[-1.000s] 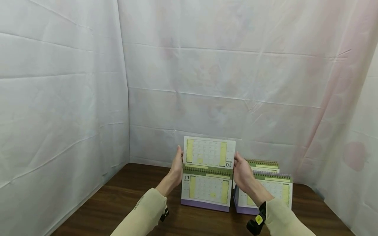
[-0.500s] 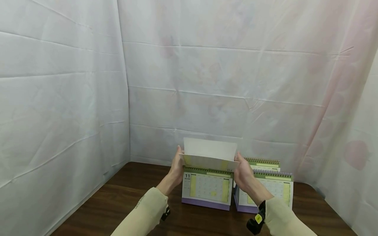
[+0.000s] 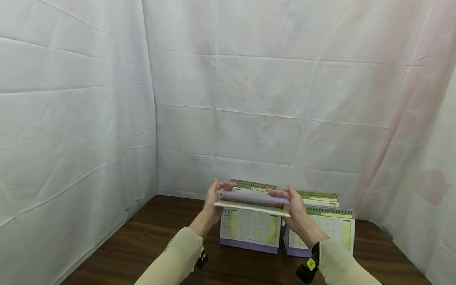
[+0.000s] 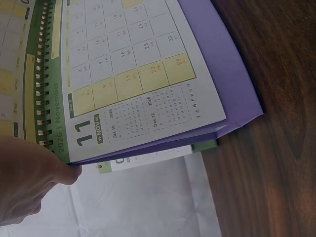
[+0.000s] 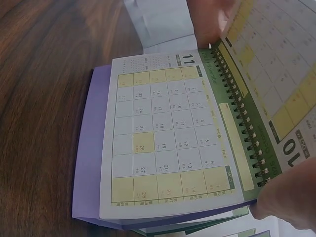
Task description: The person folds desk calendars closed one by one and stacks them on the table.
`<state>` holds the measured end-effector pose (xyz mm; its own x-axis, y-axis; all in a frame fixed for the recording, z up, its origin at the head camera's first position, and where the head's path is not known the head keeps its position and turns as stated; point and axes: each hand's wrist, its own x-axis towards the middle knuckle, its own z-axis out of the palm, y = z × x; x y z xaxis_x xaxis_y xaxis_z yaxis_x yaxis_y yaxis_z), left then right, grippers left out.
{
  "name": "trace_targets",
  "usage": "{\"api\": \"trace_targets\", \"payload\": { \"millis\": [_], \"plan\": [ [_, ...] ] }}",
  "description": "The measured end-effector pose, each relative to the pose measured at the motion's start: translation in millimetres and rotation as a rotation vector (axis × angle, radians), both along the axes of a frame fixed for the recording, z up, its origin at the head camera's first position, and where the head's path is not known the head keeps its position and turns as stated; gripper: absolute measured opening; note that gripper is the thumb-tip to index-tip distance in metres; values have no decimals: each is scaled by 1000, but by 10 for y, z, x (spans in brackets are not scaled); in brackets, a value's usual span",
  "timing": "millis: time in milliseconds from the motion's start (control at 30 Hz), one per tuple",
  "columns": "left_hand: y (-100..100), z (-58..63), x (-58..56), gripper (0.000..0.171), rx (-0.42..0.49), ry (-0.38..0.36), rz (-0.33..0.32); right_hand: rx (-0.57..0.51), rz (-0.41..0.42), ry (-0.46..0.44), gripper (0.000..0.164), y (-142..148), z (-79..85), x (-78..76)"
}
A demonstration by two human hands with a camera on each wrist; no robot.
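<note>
Head view, November calendar (image 3: 249, 233): lower middle of the frame, its foot apparently on the tabletop (image 3: 149, 237), with pages (image 3: 251, 199) tilted across its top edge.
Handling: light, I'd guess; the purple stand (image 5: 91, 143) should be stiff, the thin sheets bendy, easily creased and a little slippery.
Best hold: both ends of the wire binding (image 4: 43, 89), to my mind, sparing the page corners.
Left hand (image 3: 212, 204): at the top edge's left end, fingers fairly straight, reaching inward.
Right hand (image 3: 296, 209): likewise at the right end; neither looks clenched.
Containers: no box or tray that I can see; just wire threading the sheets.
Neighbours: a calendar behind (image 3: 253, 184), two at lower right, the front calendar (image 3: 333, 227) and the rear calendar (image 3: 318, 196).
Backdrop: pale creased cloth (image 3: 249, 99).
</note>
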<state>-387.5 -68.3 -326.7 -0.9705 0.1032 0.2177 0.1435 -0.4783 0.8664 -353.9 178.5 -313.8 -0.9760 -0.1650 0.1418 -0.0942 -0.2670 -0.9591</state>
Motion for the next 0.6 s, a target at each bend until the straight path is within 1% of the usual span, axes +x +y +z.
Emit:
{"api": "trace_targets", "payload": {
  "millis": [67, 100, 200, 233, 367, 467, 600],
  "plan": [
    [-12, -3, -2, 61, -22, 30, 2, 46, -12, 1, 67, -6, -1, -9],
    [-20, -7, -5, 60, -37, 45, 5, 60, -33, 3, 66, -11, 0, -16],
    [-42, -26, -22, 60, -113, 89, 27, 25, -54, 21, 66, -17, 9, -29],
    [-47, -31, -33, 60, -126, 103, 32, 2, -48, 19, 66, -18, 14, -30],
    [-62, -43, -83, 56, -170, 133, 41, -24, -24, 27, 65, -7, 23, -30],
    [-72, -61, -118, 53, -189, 128, 41, -28, -11, 33, 65, 3, 18, -34],
    [-96, -89, -122, 52, -200, 99, 7, -25, -17, 38, 65, 5, 0, -46]
  ]
}}
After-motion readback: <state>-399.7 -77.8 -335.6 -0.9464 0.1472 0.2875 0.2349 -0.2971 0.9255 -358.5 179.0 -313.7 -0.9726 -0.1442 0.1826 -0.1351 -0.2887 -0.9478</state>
